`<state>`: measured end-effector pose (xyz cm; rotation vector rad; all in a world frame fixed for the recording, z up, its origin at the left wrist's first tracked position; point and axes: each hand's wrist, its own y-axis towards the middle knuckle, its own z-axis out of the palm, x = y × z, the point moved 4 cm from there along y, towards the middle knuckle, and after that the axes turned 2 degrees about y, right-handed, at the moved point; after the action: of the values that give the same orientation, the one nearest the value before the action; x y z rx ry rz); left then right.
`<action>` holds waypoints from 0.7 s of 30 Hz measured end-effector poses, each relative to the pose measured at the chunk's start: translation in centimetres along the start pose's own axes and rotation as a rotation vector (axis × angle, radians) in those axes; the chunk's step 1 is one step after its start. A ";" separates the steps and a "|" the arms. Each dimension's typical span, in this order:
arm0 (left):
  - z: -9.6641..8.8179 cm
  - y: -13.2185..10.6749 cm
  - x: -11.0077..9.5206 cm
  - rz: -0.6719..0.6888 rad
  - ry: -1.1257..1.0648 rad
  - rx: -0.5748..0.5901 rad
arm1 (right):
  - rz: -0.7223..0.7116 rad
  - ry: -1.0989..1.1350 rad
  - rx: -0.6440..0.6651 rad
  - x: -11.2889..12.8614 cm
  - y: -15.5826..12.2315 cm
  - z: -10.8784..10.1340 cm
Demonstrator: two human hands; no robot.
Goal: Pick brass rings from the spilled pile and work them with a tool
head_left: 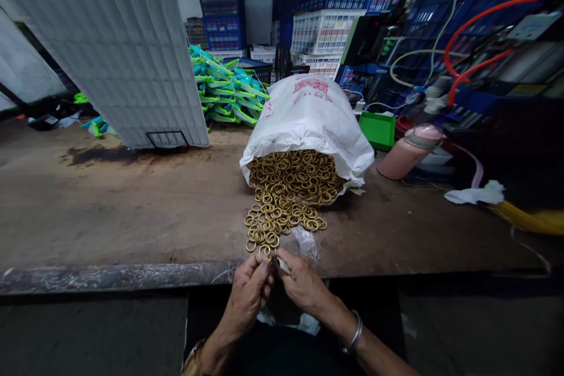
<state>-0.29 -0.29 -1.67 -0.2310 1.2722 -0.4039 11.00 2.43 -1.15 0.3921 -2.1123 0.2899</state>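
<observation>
At the table's front edge, my left hand [251, 285] is closed in a pinch. Something small sits at its fingertips, possibly a ring, but the fingers cover most of it. Close beside it, my right hand [304, 285] is closed around a slim pale object [283, 265] whose kind I cannot tell. Just beyond the fingertips lie loose brass-coloured rings [268, 223], spilled in a trail across the tabletop. They come from the mouth of a white woven sack [308, 117] on its side, with many more rings [295, 173] inside.
The brown table [132, 211] carries a tall white ribbed panel [118, 53] at left and a green and blue pile [229, 91] behind. To the right stand a pink bottle [403, 155], a green tray [378, 130] and orange hoses [453, 41]. Stacked crates [326, 32] fill the back.
</observation>
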 end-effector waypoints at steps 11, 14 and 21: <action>-0.3 0.2 -0.4 0.128 0.146 -0.103 | 0.047 -0.287 0.066 0.8 -0.3 0.2; -0.4 0.2 -0.5 0.160 0.162 -0.088 | 0.018 -0.301 0.065 0.6 -0.3 0.3; 0.1 -1.3 -0.5 0.049 0.103 0.088 | 0.132 -0.468 0.006 -1.5 0.9 -0.8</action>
<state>-0.50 -1.25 -0.71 -0.1054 1.3549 -0.4332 12.05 3.78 -2.05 0.3478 -2.6033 0.3026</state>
